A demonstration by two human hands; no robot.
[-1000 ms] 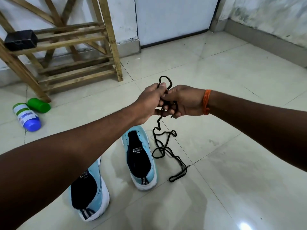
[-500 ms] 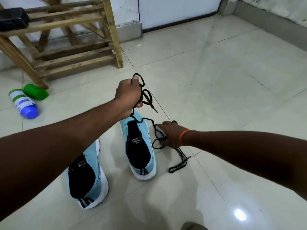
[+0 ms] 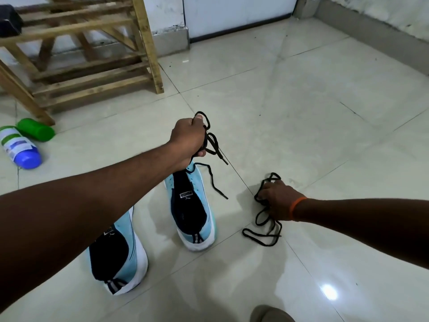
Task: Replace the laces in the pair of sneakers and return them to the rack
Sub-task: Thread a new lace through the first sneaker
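Black laces (image 3: 207, 138) in both hands (image 3: 188, 140) (image 3: 279, 203), beside sneakers (image 3: 192, 205).

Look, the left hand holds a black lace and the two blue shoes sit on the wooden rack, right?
No. The left hand holds a black lace, but the two blue shoes sit on the tiled floor near the wooden rack, not on it. The head view shows this.

Far left on the glossy tiled floor (image 3: 301, 108), white bottle (image 3: 16, 144) w/ blue cap (image 3: 29, 160) lies on its side, green container (image 3: 36, 130) right beside it, & a white door (image 3: 232, 12) at the back.
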